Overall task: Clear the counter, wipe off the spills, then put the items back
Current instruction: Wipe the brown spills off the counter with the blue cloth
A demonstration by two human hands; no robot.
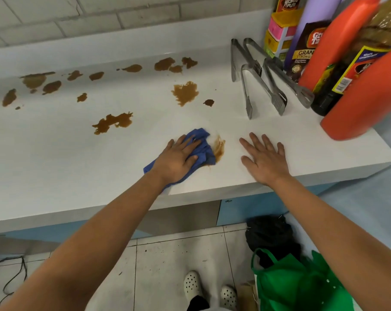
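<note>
Head view: top right corner is crowded and cut off by the frame, the orange bottles (347, 41) blurred, a dark sauce bottle (331, 86) half hidden between them, coffee pouch (304, 50) partly covered. The blue cloth (203, 149) is mostly hidden under the left hand (179, 158), whose fingers (190, 142) lie spread and nearly straight, pressing the cloth flat on the white bench (78, 158) right at a brown smear (219, 149). Right hand (264, 158) rests palm down on the bench, fingers released and splayed, holding nothing. Brown spills (185, 93) dot the bench behind and to the left. Metal tongs (253, 81) lie beside the bottles. Green bag (302, 283) on the floor, cut off.
</note>
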